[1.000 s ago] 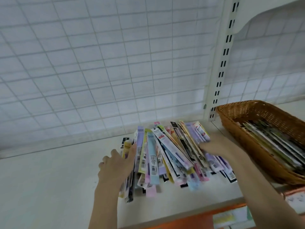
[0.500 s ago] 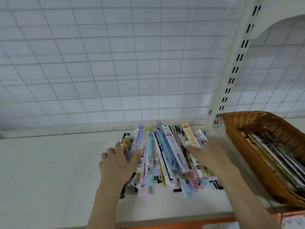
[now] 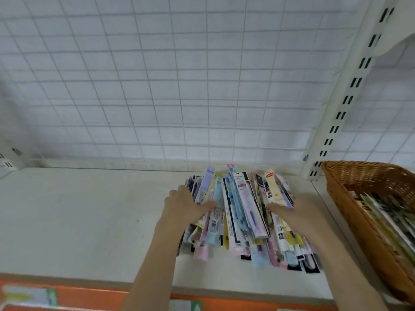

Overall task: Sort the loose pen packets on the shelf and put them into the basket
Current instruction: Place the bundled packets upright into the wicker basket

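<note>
A pile of several long, colourful pen packets (image 3: 241, 212) lies on the white shelf (image 3: 78, 221), their ends pointing at the back wall. My left hand (image 3: 184, 207) presses flat against the pile's left side, thumb lying over the packets. My right hand (image 3: 292, 209) presses against the right side, fingers spread on top. The pile is squeezed between both palms. A brown wicker basket (image 3: 350, 187) stands at the right, holding several more packets (image 3: 386, 218).
A white wire grid (image 3: 179, 86) backs the shelf. A slotted white upright (image 3: 345, 102) rises between the pile and the basket. An orange price strip (image 3: 89, 297) runs along the shelf's front edge. Bare shelf surface stretches to the left of the pile.
Both hands have pushed inward, gathering the fanned packets into a tighter, straighter bundle. The right hand slid from the pile's top to its right side. The view shifted left.
</note>
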